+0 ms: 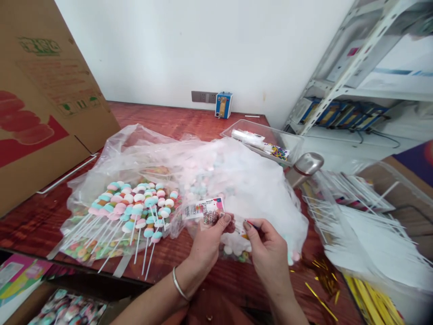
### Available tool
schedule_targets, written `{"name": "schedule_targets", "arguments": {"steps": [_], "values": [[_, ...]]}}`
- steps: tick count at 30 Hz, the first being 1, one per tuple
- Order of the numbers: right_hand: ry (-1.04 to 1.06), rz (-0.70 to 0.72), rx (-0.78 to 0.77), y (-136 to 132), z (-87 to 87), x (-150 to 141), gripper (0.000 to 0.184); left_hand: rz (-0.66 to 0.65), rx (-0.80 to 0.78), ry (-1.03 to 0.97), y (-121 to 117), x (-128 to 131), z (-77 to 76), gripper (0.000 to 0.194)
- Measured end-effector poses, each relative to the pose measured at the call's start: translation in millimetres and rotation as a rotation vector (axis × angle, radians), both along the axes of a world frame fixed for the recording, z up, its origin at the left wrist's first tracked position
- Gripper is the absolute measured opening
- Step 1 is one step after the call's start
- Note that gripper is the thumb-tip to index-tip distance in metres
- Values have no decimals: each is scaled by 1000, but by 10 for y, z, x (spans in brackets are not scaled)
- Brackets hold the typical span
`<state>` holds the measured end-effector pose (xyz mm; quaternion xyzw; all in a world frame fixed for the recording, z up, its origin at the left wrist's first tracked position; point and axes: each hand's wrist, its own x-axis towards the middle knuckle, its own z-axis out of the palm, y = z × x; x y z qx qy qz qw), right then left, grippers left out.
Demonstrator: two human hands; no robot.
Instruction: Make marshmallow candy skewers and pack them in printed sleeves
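My left hand (207, 241) is closed, with the thumb and fingers pinching a small printed plastic packet (203, 207). Brown-and-white pieces show in the packet beside the thumb. Just to the right, my right hand (269, 246) is closed in a pinch. A thin red and dark-blue edge shows at its fingertips; whether it belongs to the packet I cannot tell. Under both hands lies a large clear bag (264, 194) of pastel sweets. Left of my hands, several marshmallow skewers (135, 205) in pink, white and blue lie on another clear bag (79, 246) holding coloured ring-shaped sweets.
A metal scoop (309, 164) and a clear tray (294, 140) stand at the right. Beyond is a bin of white sticks (365, 234). Gold foil strips (320, 298) lie near the front edge. A tall cardboard box (43, 99) rises at the left; a shelf (338, 92) stands right.
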<state>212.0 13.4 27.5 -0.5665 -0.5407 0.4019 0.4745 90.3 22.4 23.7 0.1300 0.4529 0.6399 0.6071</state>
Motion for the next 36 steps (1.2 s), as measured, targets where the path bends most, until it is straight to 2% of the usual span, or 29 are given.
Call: {"name": "schedule_targets", "arguments": {"steps": [4, 12, 17, 22, 25, 28, 31, 33, 36], "values": [[-144, -24, 59, -43, 19, -13, 32, -33, 55, 72, -32, -23, -28, 35], [-278, -23, 200, -74, 23, -48, 45, -20, 9, 92, -23, -16, -79, 50], [-355, 35, 258, -98, 18, -4, 44, -88, 66, -86, -10, -56, -97, 36], [-370, 4, 260, -107, -41, 41, 44, 26, 91, -222, 72, -204, -128, 29], [-363, 11, 249, -109, -51, 61, 44, 19, 94, -241, 86, -262, -110, 29], [-312, -6, 210, -114, -29, 68, 44, -38, 115, -306, 13, -246, -45, 42], [-289, -8, 191, -112, 7, 67, 43, -203, 69, -344, -108, -194, 13, 55], [-328, 10, 219, -108, 28, 67, 43, -298, 15, -318, -164, -174, 28, 51], [-405, 35, 283, -106, 43, 72, 42, -286, -35, -208, -165, -188, 20, 34]]}}
